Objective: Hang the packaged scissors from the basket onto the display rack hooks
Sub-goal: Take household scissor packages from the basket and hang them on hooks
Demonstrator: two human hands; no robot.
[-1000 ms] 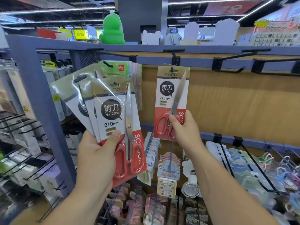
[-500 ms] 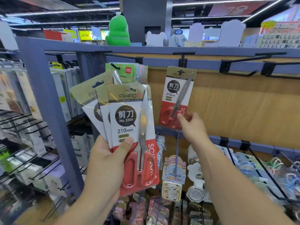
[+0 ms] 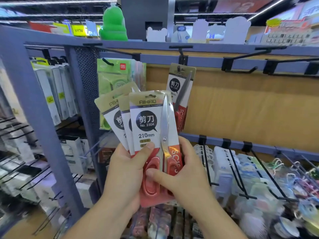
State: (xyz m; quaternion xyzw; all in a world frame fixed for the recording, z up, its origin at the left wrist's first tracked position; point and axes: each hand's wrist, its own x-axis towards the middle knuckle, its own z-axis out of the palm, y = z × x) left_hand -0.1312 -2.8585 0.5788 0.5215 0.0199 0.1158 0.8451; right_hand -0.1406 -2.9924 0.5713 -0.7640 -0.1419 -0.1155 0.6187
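Three fanned scissors packs (image 3: 120,111) are gripped in the left hand (image 3: 127,171) in front of the hung pack (image 3: 179,83), the front pack (image 3: 150,121) is pinched low by the right hand's (image 3: 183,176) fingers (image 3: 185,147), and the rear two could be dragged out if stuck to it.

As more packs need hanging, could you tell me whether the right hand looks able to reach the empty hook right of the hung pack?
Probably yes: the empty hook juts out bare, with open space between it and the right hand, which pinches the front pack held by the left hand.
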